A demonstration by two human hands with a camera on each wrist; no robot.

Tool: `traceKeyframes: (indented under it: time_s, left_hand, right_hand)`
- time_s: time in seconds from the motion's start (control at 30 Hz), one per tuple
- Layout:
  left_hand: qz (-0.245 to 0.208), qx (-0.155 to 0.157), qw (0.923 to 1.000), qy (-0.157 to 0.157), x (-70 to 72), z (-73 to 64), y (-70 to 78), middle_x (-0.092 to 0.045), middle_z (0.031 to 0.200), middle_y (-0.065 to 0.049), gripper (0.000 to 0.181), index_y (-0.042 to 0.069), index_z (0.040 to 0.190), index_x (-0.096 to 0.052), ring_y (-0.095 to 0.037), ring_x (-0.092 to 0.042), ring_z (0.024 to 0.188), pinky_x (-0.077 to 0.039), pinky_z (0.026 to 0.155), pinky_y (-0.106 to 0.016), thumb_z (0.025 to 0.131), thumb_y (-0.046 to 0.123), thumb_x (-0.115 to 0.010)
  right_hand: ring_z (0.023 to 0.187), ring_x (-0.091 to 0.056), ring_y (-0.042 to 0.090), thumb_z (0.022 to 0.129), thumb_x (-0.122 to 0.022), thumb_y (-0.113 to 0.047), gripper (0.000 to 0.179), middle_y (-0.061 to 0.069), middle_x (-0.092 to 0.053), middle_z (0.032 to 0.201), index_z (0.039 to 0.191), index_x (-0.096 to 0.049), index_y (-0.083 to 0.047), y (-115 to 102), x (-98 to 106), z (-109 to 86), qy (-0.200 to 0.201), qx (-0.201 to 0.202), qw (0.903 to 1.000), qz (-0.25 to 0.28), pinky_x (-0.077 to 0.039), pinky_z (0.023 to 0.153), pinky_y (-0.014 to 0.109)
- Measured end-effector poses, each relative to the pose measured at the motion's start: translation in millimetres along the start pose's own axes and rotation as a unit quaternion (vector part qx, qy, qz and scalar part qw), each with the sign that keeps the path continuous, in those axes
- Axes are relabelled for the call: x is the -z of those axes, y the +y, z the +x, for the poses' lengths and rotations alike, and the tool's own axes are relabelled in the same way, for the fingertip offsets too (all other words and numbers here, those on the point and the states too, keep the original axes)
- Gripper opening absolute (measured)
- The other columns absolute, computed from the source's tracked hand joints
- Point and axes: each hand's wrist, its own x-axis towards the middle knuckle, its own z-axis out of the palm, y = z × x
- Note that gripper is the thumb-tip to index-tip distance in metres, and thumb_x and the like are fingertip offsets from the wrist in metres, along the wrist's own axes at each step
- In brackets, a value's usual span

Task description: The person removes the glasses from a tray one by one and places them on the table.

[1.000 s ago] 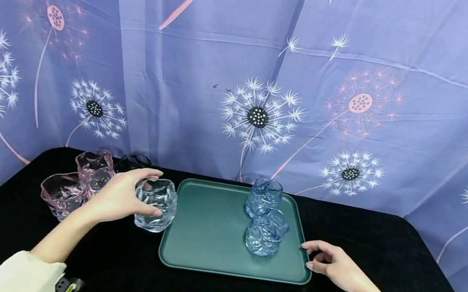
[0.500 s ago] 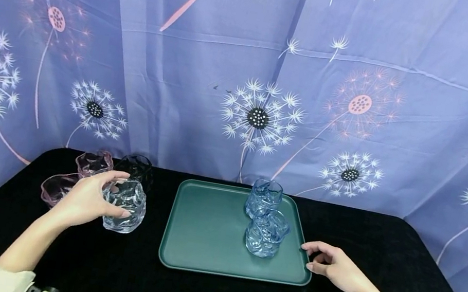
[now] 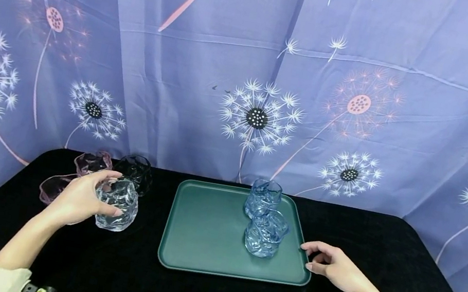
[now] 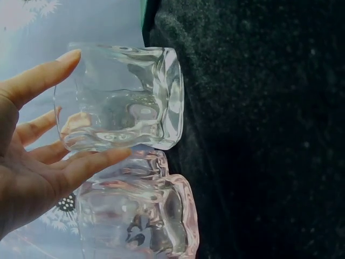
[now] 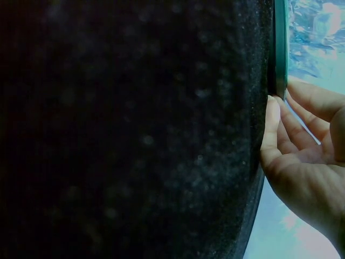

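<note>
Two blue glasses [image 3: 266, 235] stand on the right side of the green tray [image 3: 201, 250], which lies on the dark table [image 3: 120, 282]. Left of the tray, apart from it, the left hand [image 3: 81, 200] grips a clear glass [image 3: 117, 206] between thumb and fingers. That glass is upright, mouth up, and sits between this hand and the tray; the left hand is much the nearer. I cannot tell whether its base touches the table. Also left of the tray are two pink glasses [image 3: 52, 187] and a dark glass [image 3: 138, 171]. The right hand [image 3: 332, 265] touches the tray's right rim, its fingers loosely bent.
</note>
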Motion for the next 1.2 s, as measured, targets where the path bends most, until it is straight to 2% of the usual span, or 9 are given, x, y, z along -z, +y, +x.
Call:
traceKeyframes:
  time_s: [0.17, 0.63, 0.93, 1.2]
  left_hand:
    - [-0.002, 0.006, 1.0, -0.004, 1.2, 0.9, -2.2, -0.059, 0.099, -0.017, 0.079, 0.002, 0.127, -0.049, -0.033, -0.054, 0.092, -0.041, 0.076, -0.049, 0.062, 0.032, -0.083]
    - [-0.02, 0.009, 0.9996, -0.017, 2.2, 3.6, -5.5, -0.056, 0.113, -0.024, 0.08, 0.002, 0.129, -0.046, -0.037, -0.053, 0.101, -0.039, 0.082, -0.054, 0.064, 0.029, -0.082]
    - [-0.028, -0.001, 0.9992, -0.027, 2.0, 3.7, -5.5, -0.052, 0.119, -0.027, 0.078, 0.001, 0.13, -0.043, -0.042, -0.049, 0.107, -0.037, 0.085, -0.057, 0.067, 0.024, -0.081]
    - [-0.032, 0.005, 0.9986, -0.04, 4.5, 1.7, -4.5, -0.047, 0.123, -0.029, 0.078, 0.001, 0.133, -0.04, -0.044, -0.044, 0.112, -0.036, 0.085, -0.059, 0.07, 0.024, -0.078]
  right_hand:
    - [0.078, -0.054, 0.019, 0.084, -0.063, -0.005, 0.038, 0.017, -0.052, 0.102, 0.119, -0.052, 0.005, 0.2, -0.1, 0.0, 0.0, 0.004, 1.0, -0.002, -0.048, 0.065, 0.029]
    - [0.077, -0.054, 0.018, 0.083, -0.064, -0.005, 0.038, 0.017, -0.053, 0.101, 0.118, -0.053, 0.005, 0.4, -0.1, -0.8, 0.004, 0.013, 0.9999, -0.006, -0.048, 0.064, 0.028]
    - [0.076, -0.054, 0.018, 0.083, -0.064, -0.005, 0.037, 0.017, -0.053, 0.1, 0.117, -0.053, 0.006, 0.6, 0.0, -1.6, 0.004, 0.016, 0.9998, -0.007, -0.048, 0.064, 0.028]
    - [0.077, -0.054, 0.018, 0.083, -0.064, -0.006, 0.038, 0.017, -0.053, 0.101, 0.117, -0.054, 0.005, 1.6, 0.0, -1.0, 0.006, 0.019, 0.9998, -0.008, -0.048, 0.064, 0.028]
